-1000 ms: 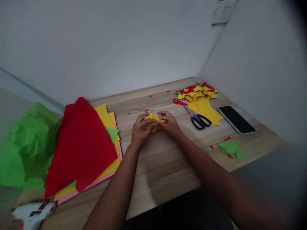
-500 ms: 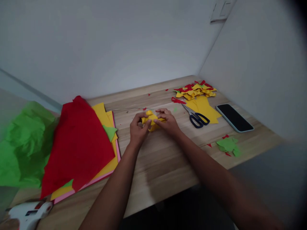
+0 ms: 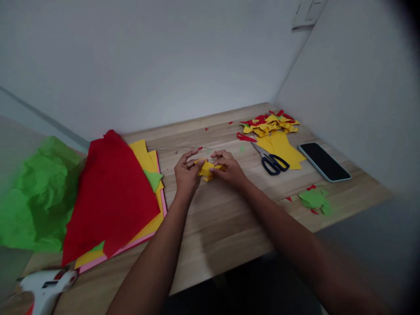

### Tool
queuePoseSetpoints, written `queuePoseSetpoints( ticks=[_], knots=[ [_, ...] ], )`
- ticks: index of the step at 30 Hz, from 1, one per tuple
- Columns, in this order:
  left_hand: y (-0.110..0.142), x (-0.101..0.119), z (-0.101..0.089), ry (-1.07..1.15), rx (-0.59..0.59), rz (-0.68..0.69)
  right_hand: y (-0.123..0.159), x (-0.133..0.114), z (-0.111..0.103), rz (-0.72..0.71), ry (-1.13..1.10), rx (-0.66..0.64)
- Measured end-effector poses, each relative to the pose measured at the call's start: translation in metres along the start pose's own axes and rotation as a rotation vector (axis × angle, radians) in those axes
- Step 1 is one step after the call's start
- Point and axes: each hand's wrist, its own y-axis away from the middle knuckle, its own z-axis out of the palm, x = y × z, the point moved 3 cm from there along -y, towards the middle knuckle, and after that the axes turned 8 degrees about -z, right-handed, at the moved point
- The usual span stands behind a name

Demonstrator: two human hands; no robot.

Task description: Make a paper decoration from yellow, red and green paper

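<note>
Between my two hands is a small piece of folded yellow paper [image 3: 206, 168], held just above the middle of the table. My left hand [image 3: 188, 172] pinches its left side between thumb and fingers. On the other side, the thumb and fingers of my right hand [image 3: 229, 169] close on its right end. The fingers hide part of the paper, so its full shape cannot be made out. To the right lie scissors [image 3: 271, 161] with dark handles, partly over flat yellow paper strips [image 3: 287, 149].
A pile of red, yellow and green cut pieces [image 3: 271, 122] lies at the back right, near a phone [image 3: 324, 162]. Green scraps [image 3: 315, 199] sit at the right front. Left are red paper [image 3: 111, 197], crumpled green paper [image 3: 42, 197] and a glue gun [image 3: 47, 284].
The yellow paper has been turned in my fingers and shows a different, flatter side. The rounded bit at its top no longer shows. The view has shifted slightly.
</note>
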Motion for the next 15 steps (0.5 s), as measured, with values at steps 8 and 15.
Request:
queuePoseSetpoints(
  ticks=[8,15],
  knots=[
    [-0.006,-0.010,-0.004,-0.021,-0.061,0.036,-0.002,0.003,-0.002,0.084,-0.024,0.036],
    [0.000,0.002,-0.002,-0.526,-0.210,0.480,-0.005,0.005,-0.011,0.197,-0.086,0.086]
  ],
)
